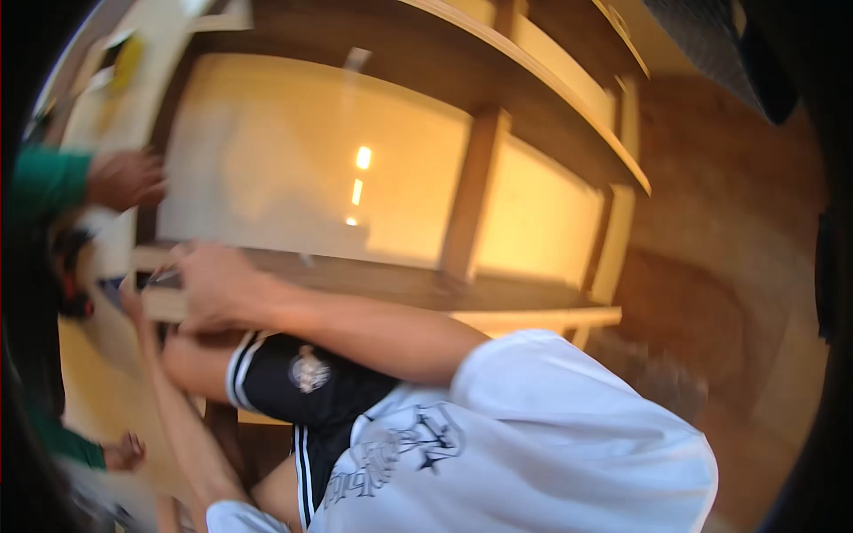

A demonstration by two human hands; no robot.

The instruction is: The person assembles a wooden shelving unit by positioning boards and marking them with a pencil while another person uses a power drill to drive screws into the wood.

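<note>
My right hand (211,282) is bent over the end of a long wooden board (382,280), at the left corner of a brown shelf unit. Its fingers are curled around something small and dark (165,276), too blurred to name. My left hand (132,300) is close by, at the outer side of the same board end. A dark blue piece (112,290) shows beside its fingers, which are small and smeared, so their hold is unclear.
Upright dividers (478,191) and a pale, glossy back panel (267,151) form the shelf unit. To the left, a co-worker in green sleeves has one hand (129,179) near the unit's side and the other hand (125,451) lower down. Brown floor (711,222) lies to the right.
</note>
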